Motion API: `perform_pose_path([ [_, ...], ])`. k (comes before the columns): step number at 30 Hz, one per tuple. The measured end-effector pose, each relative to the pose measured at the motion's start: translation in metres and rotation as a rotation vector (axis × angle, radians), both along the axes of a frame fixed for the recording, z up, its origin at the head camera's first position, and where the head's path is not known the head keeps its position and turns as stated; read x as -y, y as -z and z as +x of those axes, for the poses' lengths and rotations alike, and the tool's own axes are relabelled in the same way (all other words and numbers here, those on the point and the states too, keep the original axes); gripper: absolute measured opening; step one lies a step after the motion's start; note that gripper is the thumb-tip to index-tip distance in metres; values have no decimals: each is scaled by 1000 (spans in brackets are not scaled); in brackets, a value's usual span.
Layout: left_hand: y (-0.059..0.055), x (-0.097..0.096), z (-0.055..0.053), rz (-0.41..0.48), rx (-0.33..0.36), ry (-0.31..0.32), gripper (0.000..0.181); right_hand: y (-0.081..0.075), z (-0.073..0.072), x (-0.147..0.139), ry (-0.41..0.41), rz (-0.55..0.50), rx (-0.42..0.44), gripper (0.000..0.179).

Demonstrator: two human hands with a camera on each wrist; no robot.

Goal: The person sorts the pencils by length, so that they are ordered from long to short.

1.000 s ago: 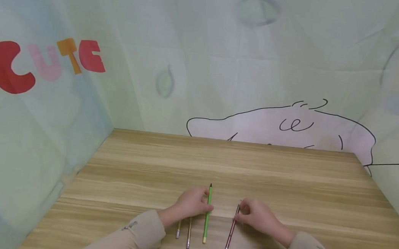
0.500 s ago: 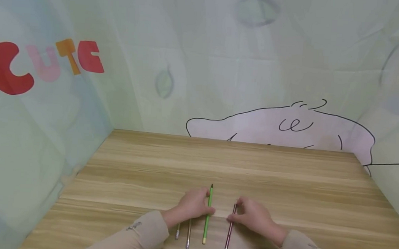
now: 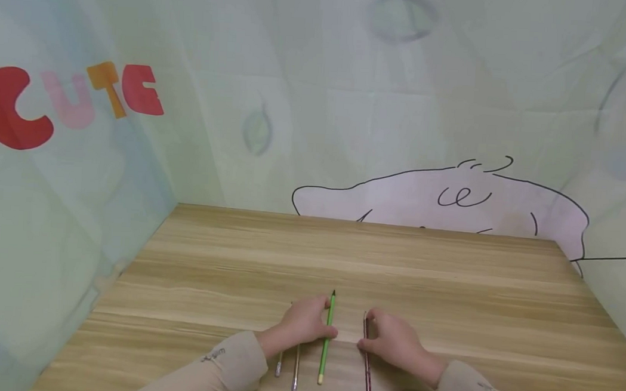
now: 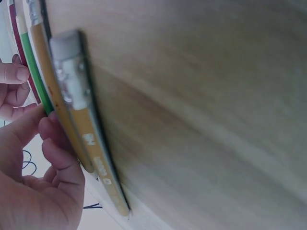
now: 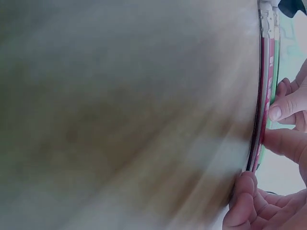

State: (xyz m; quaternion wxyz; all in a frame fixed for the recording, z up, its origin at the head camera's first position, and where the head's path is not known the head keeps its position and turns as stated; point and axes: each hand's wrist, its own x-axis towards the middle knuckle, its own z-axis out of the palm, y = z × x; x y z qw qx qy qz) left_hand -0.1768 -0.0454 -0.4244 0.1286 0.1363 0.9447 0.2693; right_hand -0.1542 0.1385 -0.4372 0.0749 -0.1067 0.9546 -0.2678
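My left hand [image 3: 305, 320] holds a green pencil [image 3: 324, 360] between thumb and fingers, its dark tip pointing away and its pale end toward me. A dark red pencil [image 3: 368, 381] with a silver-banded eraser end lies to the right, its upper part pinched by my right hand [image 3: 394, 341]. Two yellow-brown pencils, a nearer-to-centre pencil [image 3: 295, 374] and an outer pencil [image 3: 278, 365], lie under and left of my left hand, which hides their upper parts. The left wrist view shows the outer pencil [image 4: 98, 153] with its grey eraser close up.
The pencils lie on a wood-grain table [image 3: 223, 262]. Printed cloth walls [image 3: 231, 125] enclose its left, back and right sides, with a cartoon outline [image 3: 426, 196] along the back edge.
My right hand has moved slightly left, turning the dark red pencil so its top shifted left and its eraser end swung right. The green pencil's tip moved a little right; the left hand barely moved.
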Motion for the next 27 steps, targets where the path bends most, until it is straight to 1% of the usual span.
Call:
perform_pose_path([
  [5,1,-1,0,2,-1,-3,49,2,1,-2,-14,-26,-8,49],
  [9,1,-2,-1,15,17,-9,49,5,2,-4,-24,-54,-17,47],
  [15,-1,-3,0,18,29,-10,51,4,3,-3,-33,-98,-17,46],
  [21,0,-4,1,5,41,-22,52,2,3,-2,-40,-105,-13,47],
  [27,-1,-4,2,18,37,-20,50,1,3,-1,-30,-108,6,48],
])
